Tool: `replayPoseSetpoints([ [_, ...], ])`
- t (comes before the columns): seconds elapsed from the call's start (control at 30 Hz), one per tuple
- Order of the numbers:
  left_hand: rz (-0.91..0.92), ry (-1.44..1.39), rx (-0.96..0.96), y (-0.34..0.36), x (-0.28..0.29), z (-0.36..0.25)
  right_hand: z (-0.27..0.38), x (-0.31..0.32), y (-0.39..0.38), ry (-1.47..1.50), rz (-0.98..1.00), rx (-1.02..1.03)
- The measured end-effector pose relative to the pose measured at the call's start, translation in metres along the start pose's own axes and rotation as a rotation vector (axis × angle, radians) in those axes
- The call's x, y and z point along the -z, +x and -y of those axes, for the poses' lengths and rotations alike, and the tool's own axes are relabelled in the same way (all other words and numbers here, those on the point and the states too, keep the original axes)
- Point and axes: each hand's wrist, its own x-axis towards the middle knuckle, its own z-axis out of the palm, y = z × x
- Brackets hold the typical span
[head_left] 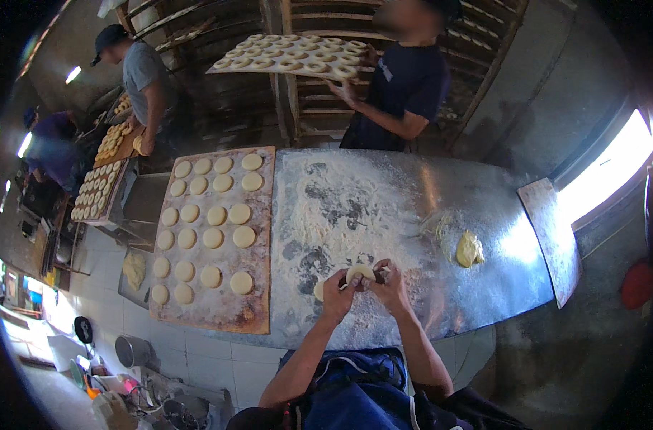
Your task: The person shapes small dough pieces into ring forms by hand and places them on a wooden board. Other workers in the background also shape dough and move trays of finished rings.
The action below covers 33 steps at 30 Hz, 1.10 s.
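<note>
My left hand (337, 296) and my right hand (391, 289) meet over the floured metal table, their fingers closed on one pale dough piece (359, 271). It looks curved along its far edge; the thumbs hide its near side. Partly covered by my left hand, a second dough piece (318, 290) lies on the table. To the left, a wooden board (222, 313) carries several flat dough rounds (216, 216) in rows. Farther right on the metal rests a yellowish dough lump (470, 249).
Loose flour (333, 201) coats the left half of the metal table (427, 308). Across it, a person (412, 86) holds a board of dough rings (290, 54). Two more people work at the far left beside trays (115, 169). A pale panel (552, 236) borders the right end.
</note>
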Motion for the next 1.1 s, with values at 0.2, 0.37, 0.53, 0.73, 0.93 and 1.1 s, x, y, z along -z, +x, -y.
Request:
replayPoseSetpoints([
  [0.2,0.025,0.239,-0.051,-0.024,-0.013,-0.018,0.024,0.012,-0.017,-0.130,0.091,-0.012],
  [0.37,0.003,-0.414,0.053,-0.036,-0.021,-0.011,0.046,0.024,-0.030,0.002,0.374,0.007],
  [0.53,0.247,-0.683,-0.056,-0.048,-0.025,0.000,0.003,0.028,-0.010,0.588,0.498,-0.224],
  [0.73,-0.213,-0.575,-0.054,-0.035,-0.031,0.021,-0.044,-0.008,0.004,0.497,0.294,-0.219],
  [0.93,-0.479,0.659,-0.492,-0.025,-0.016,0.031,-0.020,-0.032,-0.010,-0.337,0.200,-0.062],
  [1.1,-0.434,-0.137,-0.088,-0.020,0.008,0.028,0.004,-0.067,-0.016,0.354,0.153,-0.274],
])
